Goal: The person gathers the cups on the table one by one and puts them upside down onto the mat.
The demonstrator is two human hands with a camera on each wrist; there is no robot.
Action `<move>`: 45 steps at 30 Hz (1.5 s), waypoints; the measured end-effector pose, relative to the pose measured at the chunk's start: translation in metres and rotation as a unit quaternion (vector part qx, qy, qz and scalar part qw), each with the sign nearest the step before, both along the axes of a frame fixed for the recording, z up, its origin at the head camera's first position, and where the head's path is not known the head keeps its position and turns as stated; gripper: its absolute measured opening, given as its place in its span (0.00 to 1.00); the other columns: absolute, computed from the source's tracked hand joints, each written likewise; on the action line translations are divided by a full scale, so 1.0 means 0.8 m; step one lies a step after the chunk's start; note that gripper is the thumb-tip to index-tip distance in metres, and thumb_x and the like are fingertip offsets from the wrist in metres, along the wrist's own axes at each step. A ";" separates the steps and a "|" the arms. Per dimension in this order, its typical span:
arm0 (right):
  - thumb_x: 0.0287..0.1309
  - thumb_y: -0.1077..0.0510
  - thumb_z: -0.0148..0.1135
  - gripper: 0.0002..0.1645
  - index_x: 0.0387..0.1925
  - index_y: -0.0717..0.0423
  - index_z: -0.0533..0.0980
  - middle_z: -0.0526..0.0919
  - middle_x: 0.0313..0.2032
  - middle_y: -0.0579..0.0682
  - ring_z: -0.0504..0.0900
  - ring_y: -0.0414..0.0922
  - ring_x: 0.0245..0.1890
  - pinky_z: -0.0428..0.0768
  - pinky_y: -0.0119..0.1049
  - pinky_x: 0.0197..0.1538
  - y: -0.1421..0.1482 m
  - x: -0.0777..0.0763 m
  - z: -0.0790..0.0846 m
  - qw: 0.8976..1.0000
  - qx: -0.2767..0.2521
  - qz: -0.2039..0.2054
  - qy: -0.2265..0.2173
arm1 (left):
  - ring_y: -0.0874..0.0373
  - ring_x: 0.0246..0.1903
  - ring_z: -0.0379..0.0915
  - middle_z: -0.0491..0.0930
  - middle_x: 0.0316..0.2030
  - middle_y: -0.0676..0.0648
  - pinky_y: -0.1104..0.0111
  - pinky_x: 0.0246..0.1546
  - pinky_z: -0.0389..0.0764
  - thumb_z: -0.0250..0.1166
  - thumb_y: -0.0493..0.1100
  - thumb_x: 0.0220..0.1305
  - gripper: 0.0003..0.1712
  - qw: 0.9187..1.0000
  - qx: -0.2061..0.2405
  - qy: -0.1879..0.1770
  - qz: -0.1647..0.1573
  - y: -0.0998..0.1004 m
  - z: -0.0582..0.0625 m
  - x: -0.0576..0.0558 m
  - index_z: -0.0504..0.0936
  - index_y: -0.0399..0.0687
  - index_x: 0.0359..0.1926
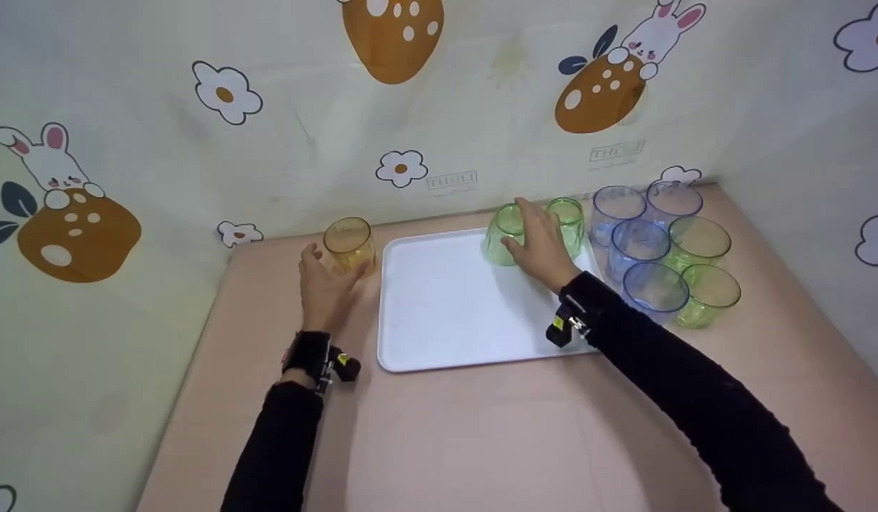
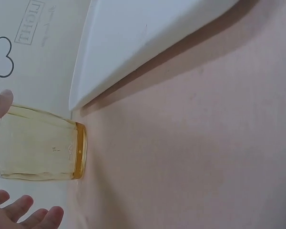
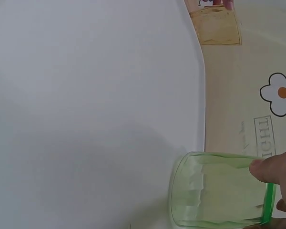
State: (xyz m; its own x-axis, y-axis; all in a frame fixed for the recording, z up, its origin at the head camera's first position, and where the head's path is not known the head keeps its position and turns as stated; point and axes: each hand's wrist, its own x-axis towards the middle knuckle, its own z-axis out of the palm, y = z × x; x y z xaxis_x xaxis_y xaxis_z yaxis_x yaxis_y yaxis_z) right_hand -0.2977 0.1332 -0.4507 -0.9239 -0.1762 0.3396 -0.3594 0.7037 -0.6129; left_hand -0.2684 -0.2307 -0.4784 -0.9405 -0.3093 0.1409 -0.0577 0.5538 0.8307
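An amber glass (image 1: 349, 240) stands upright on the table, left of the white tray (image 1: 439, 306). My left hand (image 1: 326, 288) is beside it with fingers spread; in the left wrist view the thumb is near the glass's rim and the other fingers are apart from it. Near the tray's back edge a green glass (image 1: 500, 245) is upside down, base up. My right hand (image 1: 542, 249) holds it near the base, thumb on its side in the right wrist view. A second upside-down green glass (image 1: 571, 226) is just right of it, partly hidden by that hand.
Right of the tray stand several upright blue glasses (image 1: 640, 245) and two upright green glasses (image 1: 709, 295), close together. A patterned wall covering (image 1: 304, 171) rises behind the table's back edge. The pink table surface (image 1: 467, 434) extends in front of the tray.
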 end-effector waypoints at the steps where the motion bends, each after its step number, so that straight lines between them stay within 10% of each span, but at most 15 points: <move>1: 0.63 0.62 0.69 0.43 0.72 0.72 0.59 0.67 0.68 0.68 0.63 0.61 0.69 0.54 0.51 0.71 0.000 0.000 0.000 1.000 0.006 0.001 0.001 | 0.39 0.67 0.59 0.59 0.69 0.32 0.49 0.67 0.63 0.77 0.55 0.57 0.60 1.000 0.006 0.000 -0.001 0.000 0.000 0.000 0.50 0.35 0.76; 20: 0.65 0.58 0.68 0.44 0.72 0.72 0.58 0.65 0.67 0.72 0.62 0.66 0.67 0.61 0.54 0.70 -0.002 -0.002 -0.008 1.000 0.010 -0.017 -0.011 | 0.39 0.70 0.55 0.56 0.71 0.31 0.50 0.69 0.60 0.78 0.55 0.56 0.63 0.999 0.023 -0.024 0.000 0.000 -0.002 -0.006 0.47 0.37 0.77; 28: 0.61 0.57 0.70 0.41 0.69 0.68 0.62 0.62 0.65 0.65 0.63 0.61 0.61 0.66 0.51 0.64 -0.004 0.010 -0.005 0.996 -0.017 -0.013 0.086 | 0.39 0.69 0.56 0.57 0.70 0.32 0.51 0.68 0.61 0.78 0.54 0.56 0.62 0.999 0.030 -0.018 0.001 0.000 -0.005 -0.008 0.48 0.37 0.77; 36: 0.59 0.64 0.69 0.25 0.57 0.66 0.73 0.74 0.49 0.58 0.73 0.54 0.48 0.73 0.44 0.52 -0.011 0.030 -0.007 0.976 -0.059 0.060 0.200 | 0.39 0.71 0.54 0.56 0.71 0.31 0.51 0.70 0.58 0.78 0.51 0.57 0.61 0.999 0.041 -0.015 0.006 0.000 -0.004 -0.013 0.47 0.37 0.77; 45: 0.62 0.65 0.66 0.18 0.52 0.63 0.76 0.78 0.40 0.53 0.78 0.48 0.40 0.80 0.38 0.41 -0.016 0.051 -0.015 0.973 -0.073 0.141 0.170 | 0.39 0.71 0.53 0.56 0.72 0.31 0.51 0.71 0.54 0.78 0.51 0.57 0.59 0.998 0.061 0.006 -0.003 0.003 -0.007 -0.018 0.50 0.36 0.76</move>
State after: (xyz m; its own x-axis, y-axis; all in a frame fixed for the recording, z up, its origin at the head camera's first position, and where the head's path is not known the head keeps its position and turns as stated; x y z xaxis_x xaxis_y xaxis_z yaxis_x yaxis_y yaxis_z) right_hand -0.2570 0.1204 -0.4623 -0.6755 -0.3323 0.6583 -0.7250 0.4621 -0.5107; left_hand -0.2832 -0.2280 -0.4841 -0.9410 -0.3191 0.1131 -0.0451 0.4493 0.8922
